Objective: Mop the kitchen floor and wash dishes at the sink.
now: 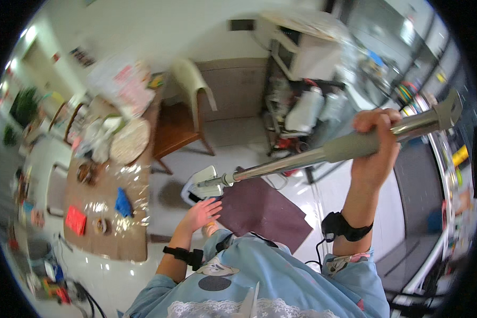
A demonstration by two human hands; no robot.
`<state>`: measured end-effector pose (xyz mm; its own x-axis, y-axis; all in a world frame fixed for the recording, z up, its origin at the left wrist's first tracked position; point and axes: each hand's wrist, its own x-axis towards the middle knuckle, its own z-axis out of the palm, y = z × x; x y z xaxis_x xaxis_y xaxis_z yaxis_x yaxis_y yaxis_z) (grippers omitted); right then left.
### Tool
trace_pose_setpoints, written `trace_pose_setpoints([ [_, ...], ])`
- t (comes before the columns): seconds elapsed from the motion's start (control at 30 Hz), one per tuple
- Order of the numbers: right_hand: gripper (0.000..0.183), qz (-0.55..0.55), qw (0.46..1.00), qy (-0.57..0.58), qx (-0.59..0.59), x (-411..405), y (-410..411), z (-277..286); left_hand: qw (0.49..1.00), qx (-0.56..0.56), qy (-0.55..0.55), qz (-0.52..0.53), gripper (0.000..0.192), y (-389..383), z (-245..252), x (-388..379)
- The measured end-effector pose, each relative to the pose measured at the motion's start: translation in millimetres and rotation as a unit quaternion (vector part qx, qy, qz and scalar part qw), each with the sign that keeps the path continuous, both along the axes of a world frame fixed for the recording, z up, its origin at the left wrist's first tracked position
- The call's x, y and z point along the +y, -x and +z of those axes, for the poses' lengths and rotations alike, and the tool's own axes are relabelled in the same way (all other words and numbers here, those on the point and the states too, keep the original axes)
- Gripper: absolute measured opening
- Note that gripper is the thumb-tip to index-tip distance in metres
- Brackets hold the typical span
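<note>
My right hand is closed around the grey grip of a metal mop pole, raised at the right. The pole slants down to the left, to a white and grey mop head near the floor. My left hand has its fingers spread and holds nothing, just below the mop head. A dark maroon mat lies on the floor beneath the pole. Black straps circle both forearms.
A covered dining table with bags, a blue cloth and a red packet stands left. Behind it is a wooden chair. A cluttered rack stands ahead; a dark counter runs along the right.
</note>
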<state>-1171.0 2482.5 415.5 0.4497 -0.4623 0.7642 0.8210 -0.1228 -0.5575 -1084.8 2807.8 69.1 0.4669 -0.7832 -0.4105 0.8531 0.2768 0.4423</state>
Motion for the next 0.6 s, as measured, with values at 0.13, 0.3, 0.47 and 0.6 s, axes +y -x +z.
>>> trace_pose_setpoints([
  [0.13, 0.011, -0.102, 0.969, -0.219, -0.039, -64.7, 104.4, -1.3, 0.993, 0.0, -0.115, -0.021, 0.041, -4.9, -34.4, -21.1],
  [0.3, 0.022, -0.183, 0.964, -0.191, -0.029, -105.4, 215.6, -44.8, 0.946, 0.102, -0.295, -0.084, 0.029, -29.0, -115.4, -26.3],
  [0.47, 0.021, -0.371, 0.91, -0.182, -0.013, -127.8, 270.3, -101.5, 0.954, -0.024, -0.21, -0.212, 0.028, -27.9, -49.2, -141.9],
  [0.6, 0.018, -0.497, 0.844, -0.201, 0.015, -147.6, 280.3, -121.2, 0.831, -0.267, 0.042, -0.486, 0.024, -7.3, 81.8, -279.5],
])
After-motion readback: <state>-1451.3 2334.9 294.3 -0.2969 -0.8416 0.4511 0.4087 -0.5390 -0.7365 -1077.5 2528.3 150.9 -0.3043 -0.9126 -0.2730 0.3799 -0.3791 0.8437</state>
